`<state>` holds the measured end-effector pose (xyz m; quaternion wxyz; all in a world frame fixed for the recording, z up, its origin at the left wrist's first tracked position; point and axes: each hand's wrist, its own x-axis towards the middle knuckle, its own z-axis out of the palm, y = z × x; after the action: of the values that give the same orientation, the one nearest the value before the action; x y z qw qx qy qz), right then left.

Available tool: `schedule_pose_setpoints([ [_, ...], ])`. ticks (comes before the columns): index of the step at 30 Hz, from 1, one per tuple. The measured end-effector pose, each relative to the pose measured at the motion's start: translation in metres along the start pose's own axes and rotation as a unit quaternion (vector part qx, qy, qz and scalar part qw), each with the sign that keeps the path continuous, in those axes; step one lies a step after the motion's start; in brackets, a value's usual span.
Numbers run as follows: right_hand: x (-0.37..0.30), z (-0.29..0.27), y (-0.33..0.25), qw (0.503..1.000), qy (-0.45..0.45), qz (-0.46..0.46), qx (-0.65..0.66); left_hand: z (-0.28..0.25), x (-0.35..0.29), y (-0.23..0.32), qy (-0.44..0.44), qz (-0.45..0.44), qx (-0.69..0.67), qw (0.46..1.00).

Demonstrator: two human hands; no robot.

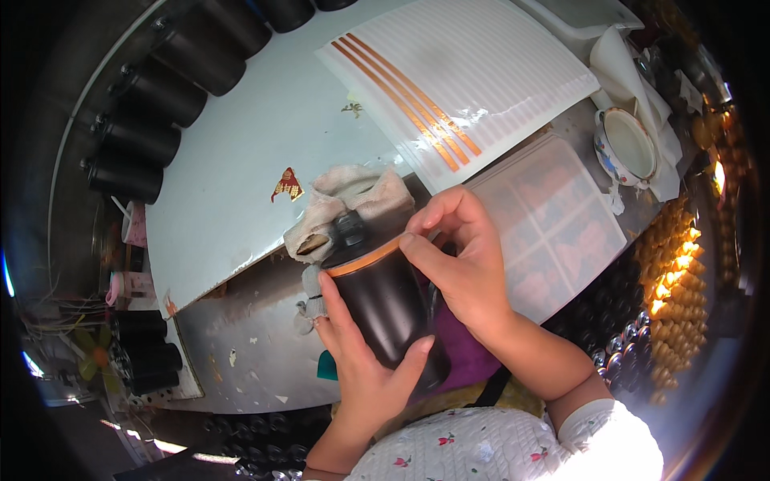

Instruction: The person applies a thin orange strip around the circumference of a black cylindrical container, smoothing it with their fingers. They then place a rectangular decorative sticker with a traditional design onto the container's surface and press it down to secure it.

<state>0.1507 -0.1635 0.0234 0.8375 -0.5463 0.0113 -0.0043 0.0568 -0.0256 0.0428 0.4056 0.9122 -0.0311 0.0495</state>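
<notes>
My left hand (365,377) is wrapped around a black cylindrical canister (381,309), which is tilted in front of me. A shiny copper-coloured adhesive strip (365,260) runs around the canister close to its upper end. At the right end of that strip, the thumb and forefinger of my right hand (457,252) are pinched together on it. Behind the canister's top lies a crumpled whitish cloth (349,192), next to a dark knob-like piece (350,228). The far side of the canister is hidden.
A backing sheet (481,72) with several copper strips left on it lies ahead. To its right are a clear divided plastic case (553,216) and a patterned enamel cup (626,148). Black canisters (160,92) line the left edge. A red-gold scrap (287,185) lies mid-table.
</notes>
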Motion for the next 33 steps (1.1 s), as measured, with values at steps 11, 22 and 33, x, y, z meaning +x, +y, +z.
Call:
schedule_pose_setpoints([
  [11,-0.021,-0.009,-0.004,0.961,-0.073,-0.190,-0.185,0.009,0.002,-0.033,0.006,-0.056,-0.336,0.940],
  [22,-0.022,-0.006,-0.017,0.843,-0.145,-0.328,-0.402,0.010,0.002,-0.032,0.042,-0.008,-0.191,0.981],
  [33,-0.022,-0.014,-0.007,0.855,-0.096,-0.343,-0.378,0.013,0.002,-0.031,0.052,-0.014,-0.229,0.972],
])
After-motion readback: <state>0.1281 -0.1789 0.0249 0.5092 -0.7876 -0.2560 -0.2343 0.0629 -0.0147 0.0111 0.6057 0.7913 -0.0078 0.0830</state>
